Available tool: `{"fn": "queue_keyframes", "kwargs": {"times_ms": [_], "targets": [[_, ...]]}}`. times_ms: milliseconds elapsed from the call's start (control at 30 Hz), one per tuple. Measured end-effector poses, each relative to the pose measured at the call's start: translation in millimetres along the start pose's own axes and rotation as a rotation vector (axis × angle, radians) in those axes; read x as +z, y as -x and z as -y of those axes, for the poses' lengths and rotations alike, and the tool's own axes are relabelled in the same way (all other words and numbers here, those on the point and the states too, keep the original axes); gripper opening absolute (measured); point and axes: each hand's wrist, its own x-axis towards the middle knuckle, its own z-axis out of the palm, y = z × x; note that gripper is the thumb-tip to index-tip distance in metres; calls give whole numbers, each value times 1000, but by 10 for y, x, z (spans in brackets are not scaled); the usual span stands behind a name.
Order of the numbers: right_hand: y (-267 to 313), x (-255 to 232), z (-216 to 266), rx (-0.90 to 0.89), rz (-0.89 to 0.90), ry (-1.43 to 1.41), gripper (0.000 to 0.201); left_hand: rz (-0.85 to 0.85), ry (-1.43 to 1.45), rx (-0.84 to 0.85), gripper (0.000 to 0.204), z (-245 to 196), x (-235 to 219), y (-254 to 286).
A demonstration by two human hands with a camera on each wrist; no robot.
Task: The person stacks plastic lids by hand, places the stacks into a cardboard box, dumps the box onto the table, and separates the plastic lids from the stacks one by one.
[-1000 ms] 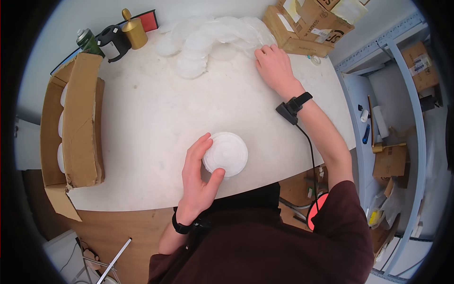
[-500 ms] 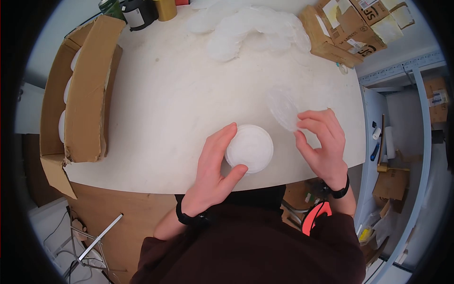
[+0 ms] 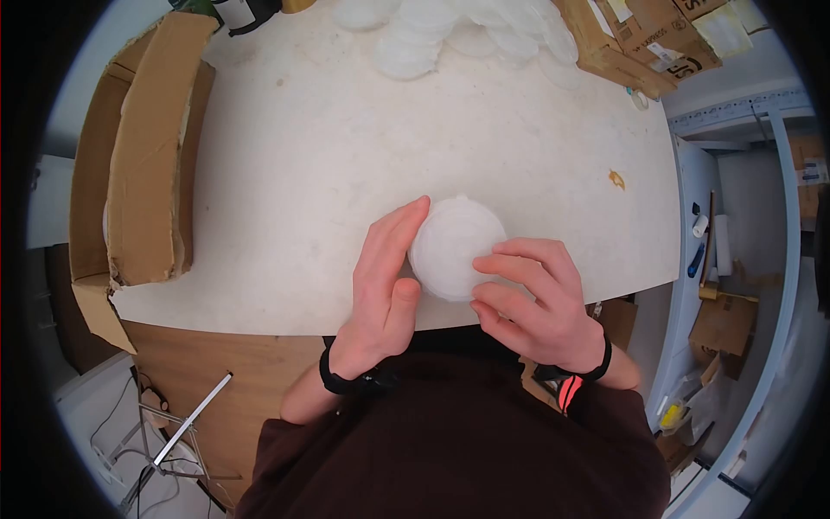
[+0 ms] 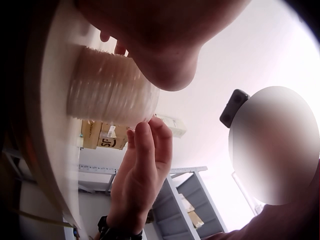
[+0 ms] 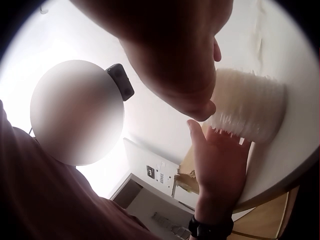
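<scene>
A stack of round translucent white lids (image 3: 458, 248) stands near the table's front edge; its ridged side shows in the left wrist view (image 4: 107, 90) and the right wrist view (image 5: 250, 105). The left hand (image 3: 380, 290) lies along the stack's left side, fingers nearly straight and the thumb raised off it. From the right, the right hand (image 3: 545, 303) touches the top rim of the stack with its fingertips, thumb and fingers pinching the edge of the uppermost lid.
More loose translucent lids (image 3: 415, 39) lie spread at the back of the white table (image 3: 303, 173). A long open cardboard box (image 3: 151, 156) stands on the left, and cardboard boxes (image 3: 644, 43) at the back right. Beyond the right edge is a grey shelf unit (image 3: 782, 242).
The right hand came back from the loose lids with one lid and set it over the stack. The left hand stayed beside the stack, its thumb now lifted away. The head view has shifted.
</scene>
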Motion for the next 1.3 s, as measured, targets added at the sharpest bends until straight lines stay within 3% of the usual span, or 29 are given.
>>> {"fn": "queue_keyframes", "kwargs": {"times_ms": [267, 433, 633, 700, 733, 800, 833, 900, 1000, 1067, 1267, 1300], "targets": [[29, 145, 6, 62, -59, -56, 32, 17, 26, -190, 68, -99, 36, 1], [84, 236, 80, 102, -88, -81, 37, 31, 8, -184, 62, -116, 17, -4], [195, 331, -5, 326, -235, -187, 51, 29, 22, -196, 57, -139, 13, -11], [258, 382, -10, 542, -174, -416, 61, 14, 9, -190, 57, -163, 19, -6], [270, 363, 16, 521, -178, -423, 61, 23, -29, -204, 58, -184, 15, -1], [277, 332, 49, 661, -38, -428, 65, 46, -164, -219, 61, -263, -51, -4], [307, 340, 31, 613, -27, -342, 64, 59, -235, -227, 63, -318, -80, -3], [399, 360, 2, 683, 26, -346, 68, 72, -459, -209, 67, -412, -125, 30], [355, 333, 47, 708, 107, -447, 72, 197, -497, -274, 72, -428, -176, 131], [364, 323, 89, 733, 126, -526, 73, 161, -458, -277, 71, -404, -165, 215], [291, 499, 312, 776, -168, -853, 86, 67, -261, -276, 70, -429, -211, 336], [285, 539, 334, 765, -170, -849, 86, 67, -115, -316, 71, -433, -237, 342]]}}
